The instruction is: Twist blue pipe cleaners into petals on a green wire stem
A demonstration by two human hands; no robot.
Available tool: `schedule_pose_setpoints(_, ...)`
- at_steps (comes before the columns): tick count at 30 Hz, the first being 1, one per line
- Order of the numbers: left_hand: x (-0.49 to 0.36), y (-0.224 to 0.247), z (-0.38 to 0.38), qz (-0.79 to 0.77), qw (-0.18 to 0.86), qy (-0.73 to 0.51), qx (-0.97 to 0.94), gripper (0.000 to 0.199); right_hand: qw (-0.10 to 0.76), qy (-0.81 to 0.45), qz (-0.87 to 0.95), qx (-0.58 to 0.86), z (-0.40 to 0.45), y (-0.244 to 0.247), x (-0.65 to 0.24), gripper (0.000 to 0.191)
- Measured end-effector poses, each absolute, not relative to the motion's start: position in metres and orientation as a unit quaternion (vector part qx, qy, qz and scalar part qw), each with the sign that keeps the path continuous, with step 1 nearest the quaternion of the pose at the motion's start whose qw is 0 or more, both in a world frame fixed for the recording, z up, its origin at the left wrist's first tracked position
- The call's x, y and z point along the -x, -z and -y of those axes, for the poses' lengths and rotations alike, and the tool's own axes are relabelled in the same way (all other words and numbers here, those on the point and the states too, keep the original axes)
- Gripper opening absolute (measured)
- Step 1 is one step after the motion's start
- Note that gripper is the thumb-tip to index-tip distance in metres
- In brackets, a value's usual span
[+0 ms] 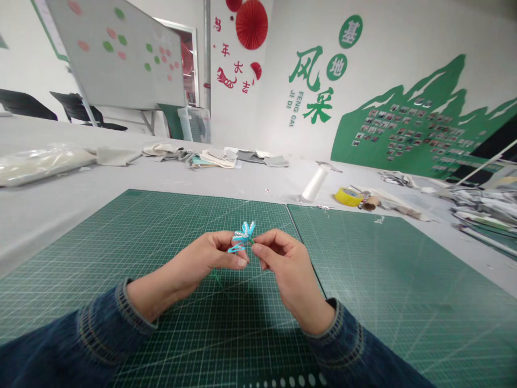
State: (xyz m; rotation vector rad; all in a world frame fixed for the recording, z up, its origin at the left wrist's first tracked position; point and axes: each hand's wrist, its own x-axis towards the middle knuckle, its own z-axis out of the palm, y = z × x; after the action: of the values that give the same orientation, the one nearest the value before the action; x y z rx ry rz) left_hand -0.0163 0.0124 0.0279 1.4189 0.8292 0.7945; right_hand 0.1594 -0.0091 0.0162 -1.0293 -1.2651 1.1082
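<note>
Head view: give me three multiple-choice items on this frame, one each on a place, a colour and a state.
1. Where is the yellow tape roll?
A. Hanging on the wall
B. On the table, beyond the cutting mats
C. On the floor

2. What colour is the beaded piece between the left hand and right hand?
A. Turquoise
B. Red
C. Yellow

3. How are the hands?
A. Flat on a mat
B. In gloves
C. Raised, pinching the piece

Answers:
1. B, the roll lies past the mats' far edge.
2. A, its loops show turquoise.
3. C, bare fingertips grip it above the mat.
</note>
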Motion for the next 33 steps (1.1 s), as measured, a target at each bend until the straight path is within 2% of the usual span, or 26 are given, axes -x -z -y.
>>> schedule_pose_setpoints(12,-0.002,-0.008,-0.002,-0.402,0.561,-0.44,-0.575,0.006,0.554,-0.43,0.539,0.466,0.004,-0.012,-0.164,0.004)
schedule_pose_setpoints(23,0.0,-0.007,-0.004,-0.398,0.572,-0.434,-0.571,0.006,0.561,-0.519,0.484,0.427,0.003,-0.014,-0.165,0.007)
schedule_pose_setpoints(33,-0.005,-0.006,0.004,-0.435,0.558,-0.451,-0.544,0.015,0.574,-0.441,0.523,0.45,0.001,-0.01,-0.166,0.004)
